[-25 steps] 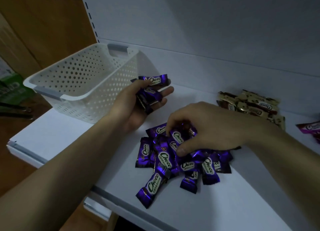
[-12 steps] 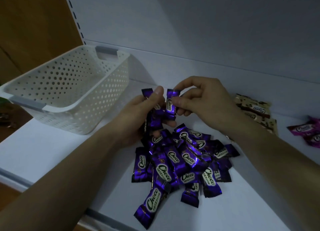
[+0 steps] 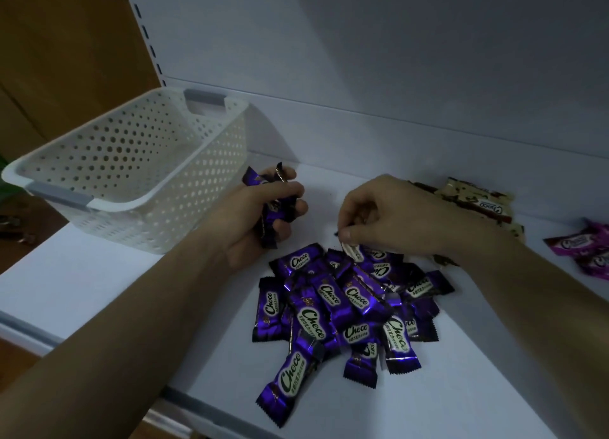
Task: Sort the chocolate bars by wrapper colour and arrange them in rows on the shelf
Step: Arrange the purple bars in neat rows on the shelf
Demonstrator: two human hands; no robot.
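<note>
A loose pile of purple Choco bars (image 3: 346,306) lies in the middle of the white shelf (image 3: 99,273). My left hand (image 3: 257,221) hovers just left of the pile's far end and grips a bunch of purple bars (image 3: 273,207) upright in its fist. My right hand (image 3: 389,217) reaches down onto the pile's far edge, thumb and fingers pinching the end of one purple bar (image 3: 354,250). Cream-wrapped bars (image 3: 478,201) lie behind my right hand, and pink-wrapped bars (image 3: 586,247) sit at the right edge.
A white perforated basket (image 3: 131,174) with grey handles stands on the shelf's left end, close to my left hand. The shelf's back panel (image 3: 395,75) rises behind everything. The shelf's front edge runs below the pile.
My right hand let go of the bar it passed to my left hand and dropped back onto the pile. My left hand closed around its bunch, now one bar larger.
</note>
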